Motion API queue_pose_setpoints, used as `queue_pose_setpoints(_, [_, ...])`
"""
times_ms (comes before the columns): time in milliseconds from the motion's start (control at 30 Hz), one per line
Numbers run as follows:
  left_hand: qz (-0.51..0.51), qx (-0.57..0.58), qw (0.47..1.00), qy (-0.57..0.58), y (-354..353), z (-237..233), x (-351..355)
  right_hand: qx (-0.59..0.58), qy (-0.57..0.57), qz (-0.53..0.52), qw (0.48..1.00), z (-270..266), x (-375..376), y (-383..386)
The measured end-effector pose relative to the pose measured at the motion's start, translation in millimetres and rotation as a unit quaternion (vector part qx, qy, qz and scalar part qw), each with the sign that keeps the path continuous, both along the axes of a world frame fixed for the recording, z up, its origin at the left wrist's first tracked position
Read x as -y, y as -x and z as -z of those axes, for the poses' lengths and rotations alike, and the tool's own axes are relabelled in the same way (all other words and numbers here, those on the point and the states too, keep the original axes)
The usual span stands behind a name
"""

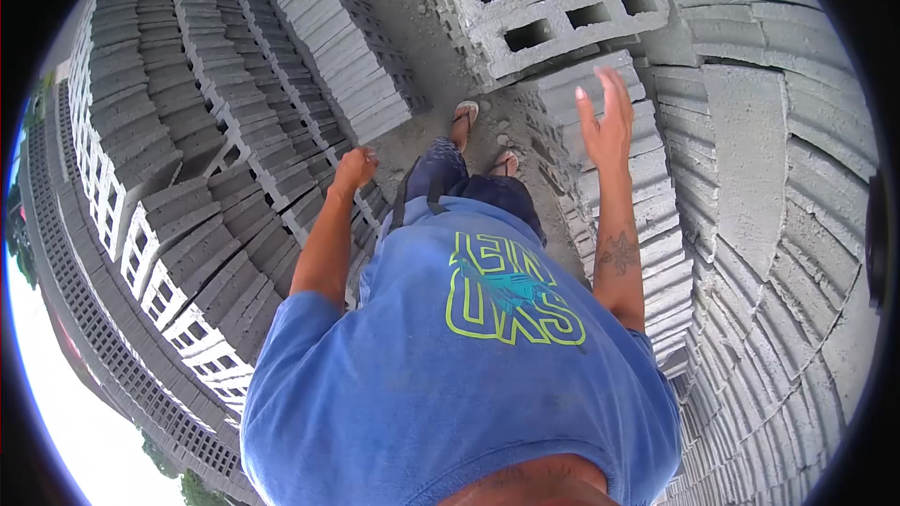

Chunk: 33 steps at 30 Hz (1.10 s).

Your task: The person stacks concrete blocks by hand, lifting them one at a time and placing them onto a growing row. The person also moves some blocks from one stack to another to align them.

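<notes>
Between rows of concrete blocks point(319, 28), holds no block yet, with left hand point(354, 170) balled beside one row and right hand point(607, 122) spread over the right stack point(647, 187)

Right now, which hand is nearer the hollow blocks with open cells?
Right. The right hand, open with fingers spread, is raised just short of the hollow blocks. The left hand, fisted, is farther back beside the block rows across the path.

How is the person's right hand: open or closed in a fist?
Open. The right hand shows straight, spread fingers and holds nothing; it is over a stack of grey blocks. Contact cannot be told.
</notes>
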<state>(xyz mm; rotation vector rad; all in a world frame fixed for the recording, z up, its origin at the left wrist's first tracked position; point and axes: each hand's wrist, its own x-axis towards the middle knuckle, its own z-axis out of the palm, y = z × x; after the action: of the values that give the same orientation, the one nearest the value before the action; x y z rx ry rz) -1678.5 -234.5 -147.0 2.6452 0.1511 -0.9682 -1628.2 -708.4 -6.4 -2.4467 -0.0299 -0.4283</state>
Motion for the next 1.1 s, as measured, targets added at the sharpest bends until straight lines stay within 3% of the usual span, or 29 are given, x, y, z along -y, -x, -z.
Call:
queue_pose_setpoints(100, [0.051, -0.018, 0.999, 0.002, 1.2, 15.1, 10.9, 0.009, 0.053, 0.041, 0.998, 46.6, 26.8, -15.0])
queue_pose_setpoints(200, [0.144, 0.008, 0.990, -0.003, -25.7, 25.6, 36.2, -0.095, 0.259, 0.063, 0.959, 91.0, 34.5, -3.5])
queue_pose_setpoints(300, [0.211, 0.048, 0.976, 0.015, -57.4, 64.3, 55.7, -0.096, 0.250, 0.067, 0.961, 85.4, 27.0, -5.5])
queue_pose_setpoints(367, [0.259, 0.013, 0.966, 0.012, -82.5, 121.5, 62.1, -0.105, 0.250, 0.068, 0.960, 86.0, 26.4, -9.4])
queue_pose_setpoints(433, [0.404, 0.093, 0.909, -0.051, -96.4, 182.5, 65.7, -0.113, 0.248, 0.066, 0.960, 83.9, 22.7, -10.2])
queue_pose_setpoints(467, [0.404, 0.086, 0.910, -0.042, -107.3, 209.7, 67.3, -0.111, 0.250, 0.065, 0.960, 85.8, 23.5, -12.4])
queue_pose_setpoints(533, [0.510, -0.081, 0.846, -0.134, -119.0, 247.4, 69.1, -0.126, 0.259, 0.067, 0.955, 88.3, 22.9, -8.7])
queue_pose_setpoints(567, [0.514, -0.084, 0.845, -0.124, -121.2, 257.1, 70.6, -0.129, 0.256, 0.072, 0.955, 86.8, 22.3, -9.5])
queue_pose_setpoints(633, [0.607, -0.185, 0.759, -0.147, -135.8, 273.3, 69.8, -0.126, 0.257, 0.079, 0.955, 88.5, 22.5, -10.8])
queue_pose_setpoints(867, [0.605, -0.169, 0.766, -0.136, -133.5, 259.7, 58.1, -0.126, 0.272, 0.077, 0.951, 86.6, 23.9, -9.7])
queue_pose_setpoints(933, [0.619, -0.161, 0.758, -0.130, -105.3, 234.3, 33.2, -0.119, 0.258, 0.072, 0.956, 87.1, 24.5, -8.1])
queue_pose_setpoints(1033, [0.653, -0.039, 0.750, -0.103, -83.2, 185.1, 3.2, -0.167, 0.272, 0.106, 0.942, 77.9, 16.7, -8.8])
queue_pose_setpoints(1067, [0.657, -0.023, 0.750, -0.076, -83.0, 166.0, -2.3, -0.117, 0.205, 0.111, 0.965, 74.3, 5.7, -2.7])
queue_pose_setpoints(1100, [0.656, 0.018, 0.754, -0.038, -84.9, 135.7, -7.6, -0.107, 0.207, 0.114, 0.966, 61.0, -21.9, 1.3])
